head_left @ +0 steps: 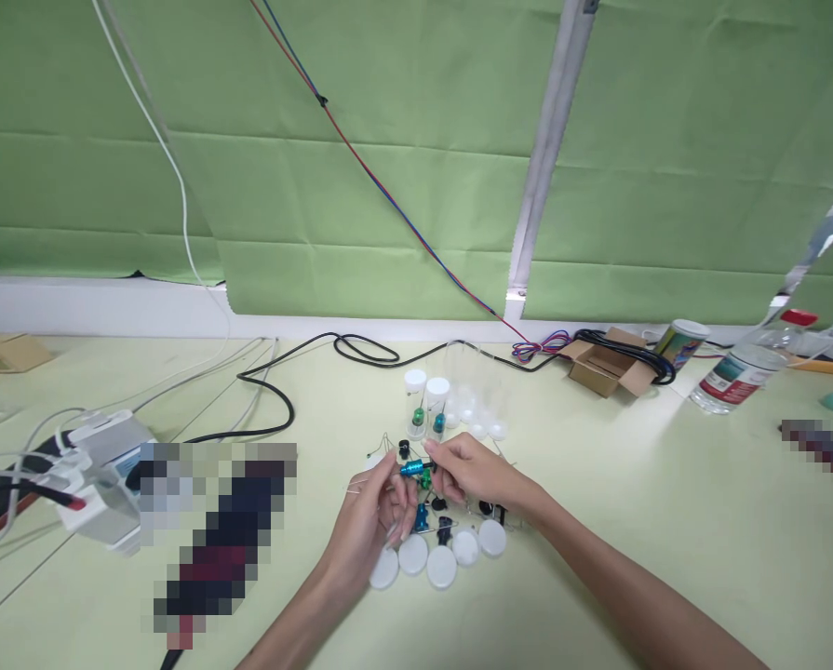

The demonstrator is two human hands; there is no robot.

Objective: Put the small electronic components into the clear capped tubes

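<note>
Between my two hands is a small shiny blue metal cylinder (411, 468) with a black end. My left hand (381, 502) pinches its left side, and thin wire-like lines show beside that thumb. At the black end, the fingertips of my right hand (462, 470) are closed. Below and around lie small blue, green and black parts, among them a blue piece (421, 516) and a black piece (445, 530). Several round white caps (442, 567) lie in front. Behind my hands stand two clear vials with white lids, one with a green piece (418, 417), the other with a blue piece (439, 423).
Clear empty-looking tubes (477, 409) lie behind my right hand. Further back are a black cable (367, 358), an open cardboard box (608, 363), a printed can (681, 342) and a water bottle (741, 372). Chargers and cords (99, 484) crowd the left side, near a blurred-out item (227, 540).
</note>
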